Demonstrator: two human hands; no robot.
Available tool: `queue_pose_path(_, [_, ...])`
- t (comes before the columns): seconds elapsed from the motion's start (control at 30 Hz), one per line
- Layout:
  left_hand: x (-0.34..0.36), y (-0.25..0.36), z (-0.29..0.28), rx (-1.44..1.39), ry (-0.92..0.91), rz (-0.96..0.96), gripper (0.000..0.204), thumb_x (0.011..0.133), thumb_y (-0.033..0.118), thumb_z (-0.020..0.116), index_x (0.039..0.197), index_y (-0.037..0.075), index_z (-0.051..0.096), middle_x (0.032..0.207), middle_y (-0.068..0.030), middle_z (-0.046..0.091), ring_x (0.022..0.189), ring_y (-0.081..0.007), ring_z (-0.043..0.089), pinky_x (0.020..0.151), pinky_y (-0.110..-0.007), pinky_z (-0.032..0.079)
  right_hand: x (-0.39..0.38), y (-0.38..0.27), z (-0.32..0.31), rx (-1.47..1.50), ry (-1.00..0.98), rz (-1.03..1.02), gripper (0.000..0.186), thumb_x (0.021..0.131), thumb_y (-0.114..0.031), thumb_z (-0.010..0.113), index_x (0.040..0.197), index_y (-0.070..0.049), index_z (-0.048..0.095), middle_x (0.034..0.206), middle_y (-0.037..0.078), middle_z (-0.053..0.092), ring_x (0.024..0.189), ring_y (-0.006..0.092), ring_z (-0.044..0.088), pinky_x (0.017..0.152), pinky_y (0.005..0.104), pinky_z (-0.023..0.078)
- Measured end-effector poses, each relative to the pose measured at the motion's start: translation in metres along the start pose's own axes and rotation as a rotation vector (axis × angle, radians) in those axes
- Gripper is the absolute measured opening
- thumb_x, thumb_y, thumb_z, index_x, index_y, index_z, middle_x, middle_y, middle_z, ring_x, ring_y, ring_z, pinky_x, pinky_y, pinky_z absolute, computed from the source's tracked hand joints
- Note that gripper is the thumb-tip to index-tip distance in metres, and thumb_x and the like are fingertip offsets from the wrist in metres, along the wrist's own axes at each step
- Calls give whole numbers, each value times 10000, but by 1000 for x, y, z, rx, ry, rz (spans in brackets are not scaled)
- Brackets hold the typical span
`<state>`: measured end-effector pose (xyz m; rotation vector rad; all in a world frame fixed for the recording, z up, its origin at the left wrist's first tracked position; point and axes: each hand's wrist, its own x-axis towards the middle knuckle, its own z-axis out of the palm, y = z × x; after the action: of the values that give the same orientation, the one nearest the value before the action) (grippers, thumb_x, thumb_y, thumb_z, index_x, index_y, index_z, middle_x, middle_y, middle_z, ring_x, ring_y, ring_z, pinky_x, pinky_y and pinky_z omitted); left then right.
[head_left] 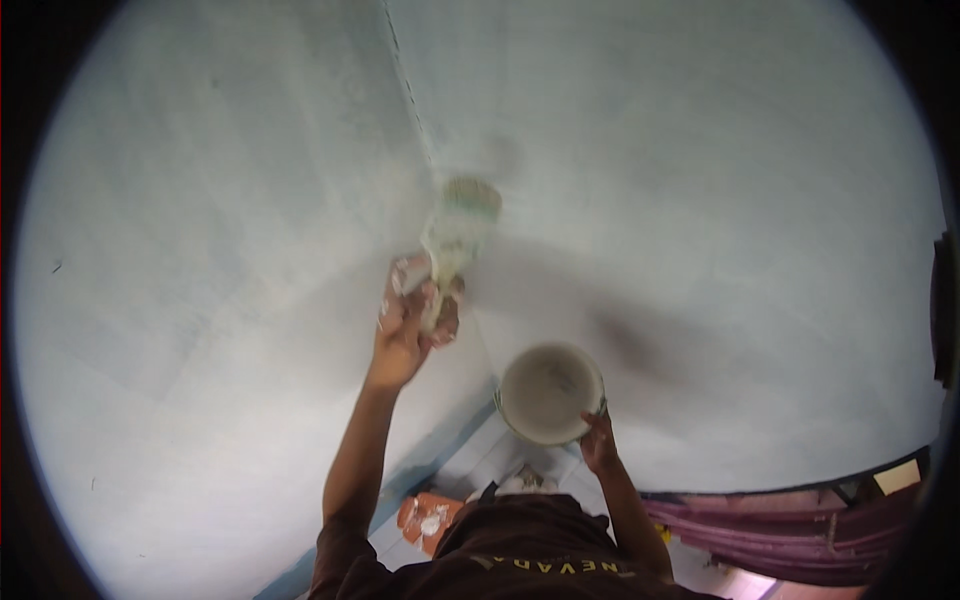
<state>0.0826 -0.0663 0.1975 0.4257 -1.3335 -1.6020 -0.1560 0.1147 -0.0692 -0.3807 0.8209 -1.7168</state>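
Observation:
My left hand point(415, 315), spotted with white paint, is raised at the wall corner and wrapped round the handle of a wide paintbrush point(460, 225). The brush points upward, blurred by motion. Its bristle end is at the right-hand wall beside the corner; whether it touches the wall I cannot tell. Lower down, my right hand point(598, 442) grips the rim of a round, pale bucket point(522, 425) with a thin handle. The inside of the bucket looks whitish, and how much it holds is unclear.
Two pale bluish-white walls meet at a corner point(410, 95) with a dark broken line. Below me are light floor tiles point(480, 450) and an orange, white-splattered object point(430, 520). Purple cloth point(770, 530) hangs at the lower right. A dark object point(943, 310) stands at the right edge.

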Motion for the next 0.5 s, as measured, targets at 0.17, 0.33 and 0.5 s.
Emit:
queue_pose_path(0.17, [100, 101, 44, 463, 131, 394, 383, 1085, 198, 407, 1452, 134, 316, 1027, -52, 601, 639, -51, 405, 540, -211, 356, 7, -7, 4, -40, -1, 28, 712, 832, -91, 666, 1470, -100, 352, 1372, 116, 487, 1292, 266, 489, 1030, 410, 470])
queue_pose_path(0.33, [199, 192, 83, 836, -34, 872, 360, 1076, 188, 437, 1423, 97, 399, 906, 9, 554, 642, -62, 395, 552, -217, 381, 2, -14, 13, -43, 34, 68, 698, 833, -87, 659, 1463, -98, 357, 1359, 114, 492, 1278, 267, 501, 1022, 421, 479])
queue_pose_path(0.5, [292, 274, 107, 1095, -41, 1240, 447, 1028, 112, 456, 1463, 68, 362, 1003, -218, 674, 871, -309, 657, 789, -384, 509, 11, -7, 2, -51, -9, 0, 677, 833, -86, 657, 1448, -121, 375, 1344, 111, 494, 1267, 260, 506, 991, 430, 497])
